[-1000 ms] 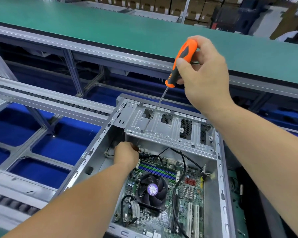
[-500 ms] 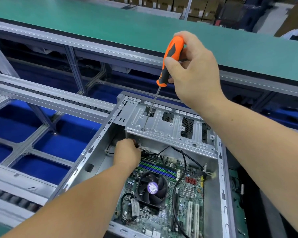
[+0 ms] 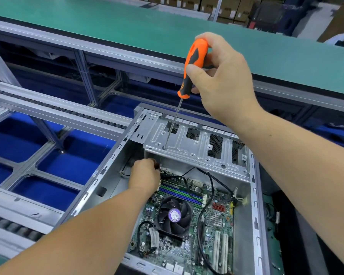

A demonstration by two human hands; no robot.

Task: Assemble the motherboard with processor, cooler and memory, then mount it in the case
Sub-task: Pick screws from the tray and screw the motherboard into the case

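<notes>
Two hands: both are mine and both are over the open case (image 3: 254, 195).
Right hand: my right hand (image 3: 224, 76) has thumb and fingers curled round the orange and black handle of the screwdriver (image 3: 194, 64), which I hold nearly upright, leaning slightly.
Screwdriver tip: the thin shaft runs down to a hole in the metal drive bracket (image 3: 189, 147) at the far end of the case; the tip sits in or on that hole, I cannot tell which.
Left hand: my left hand (image 3: 145, 175) reaches under the near edge of the bracket, knuckles up, fingers bent and tucked out of sight; I cannot tell whether they hold anything.
Motherboard: the motherboard (image 3: 213, 225) lies flat on the case floor, just beside my left wrist.
Cooler: the cooler (image 3: 174, 216), a black fan with a purple label, sits on the board.
Memory: the memory sticks (image 3: 179, 192) stand in their slots between cooler and bracket.
Cables: black cables (image 3: 202, 213) loop across the board.
Surroundings: a green bench top (image 3: 107, 26) runs behind the case, roller rails (image 3: 48, 104) to its left.
</notes>
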